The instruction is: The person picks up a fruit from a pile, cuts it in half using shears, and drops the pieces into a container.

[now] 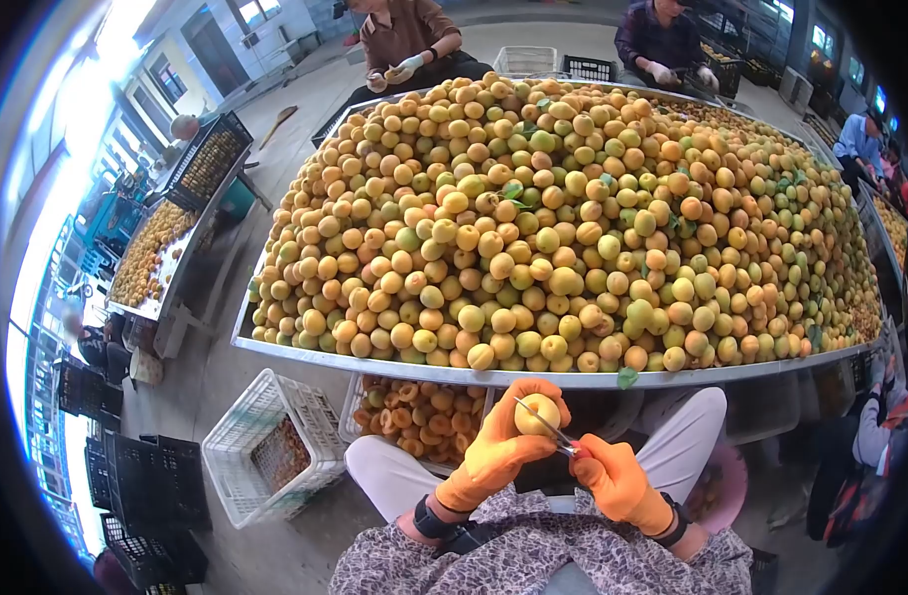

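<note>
My left hand [501, 446], in an orange glove, holds a yellow apricot [537, 415] between its fingers, just in front of the table's near edge. My right hand [617, 480], gloved in orange too, is closed around the red handle of a small knife [550, 430]. The knife's blade lies across the apricot; whether it has cut in cannot be told. Beyond both hands, a large heap of apricots [533, 238] fills the metal-rimmed table [444, 373]. Below the rim, a crate of halved apricots [351, 405] stands left of my left hand.
A white crate [320, 446] with dark reddish pieces in it stands on the floor at left. Black crates [156, 478] are stacked farther left. A pink basin [728, 486] sits right of my knee. Two people work across the table, others at the right edge.
</note>
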`<state>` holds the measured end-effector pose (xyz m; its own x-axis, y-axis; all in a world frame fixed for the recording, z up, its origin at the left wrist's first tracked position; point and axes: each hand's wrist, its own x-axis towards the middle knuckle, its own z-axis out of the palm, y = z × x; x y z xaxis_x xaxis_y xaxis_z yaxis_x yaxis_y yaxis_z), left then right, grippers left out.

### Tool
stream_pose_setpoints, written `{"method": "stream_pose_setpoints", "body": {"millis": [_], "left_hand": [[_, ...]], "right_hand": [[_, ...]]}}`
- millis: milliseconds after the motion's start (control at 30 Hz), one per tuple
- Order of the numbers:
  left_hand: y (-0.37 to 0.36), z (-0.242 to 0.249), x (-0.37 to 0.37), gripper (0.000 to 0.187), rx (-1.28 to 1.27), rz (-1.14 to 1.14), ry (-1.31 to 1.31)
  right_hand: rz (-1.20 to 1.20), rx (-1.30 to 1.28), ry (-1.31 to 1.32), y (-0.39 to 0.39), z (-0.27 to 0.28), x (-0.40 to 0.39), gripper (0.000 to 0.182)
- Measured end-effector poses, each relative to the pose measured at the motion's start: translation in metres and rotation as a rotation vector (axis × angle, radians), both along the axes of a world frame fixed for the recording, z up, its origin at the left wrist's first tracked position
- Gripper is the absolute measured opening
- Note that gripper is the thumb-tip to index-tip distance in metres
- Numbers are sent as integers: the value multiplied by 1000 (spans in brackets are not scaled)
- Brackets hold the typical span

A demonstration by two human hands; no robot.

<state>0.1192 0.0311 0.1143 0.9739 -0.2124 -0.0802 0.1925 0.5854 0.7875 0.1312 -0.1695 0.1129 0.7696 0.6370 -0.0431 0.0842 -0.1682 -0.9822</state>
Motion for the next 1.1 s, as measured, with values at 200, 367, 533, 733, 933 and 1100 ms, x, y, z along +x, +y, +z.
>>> {"method": "stream_pose_setpoints", "body": {"millis": [200,367,533,733,933,1100], "left_hand": [[-5,10,-6,50,55,27,12],[-6,18,-11,45,510,65,-220],[4,27,-7,47,863,42,-447],[-11,31,-17,73,-195,-219,-141],[17,49,-11,60,385,-112,-436],[28,63,-2,59,957,-115,-662]], "right_hand": [[-79,1,-101,6,-9,-11,37],[-131,-13,-234,9,-15,-16,36],[-142,60,-208,16,-14,-19,33],[-229,278,-348,27,-12,-15,49],[-57,258,-437,12,-29,-1,49],[-23,238,-391,17,-40,-1,48]]}}
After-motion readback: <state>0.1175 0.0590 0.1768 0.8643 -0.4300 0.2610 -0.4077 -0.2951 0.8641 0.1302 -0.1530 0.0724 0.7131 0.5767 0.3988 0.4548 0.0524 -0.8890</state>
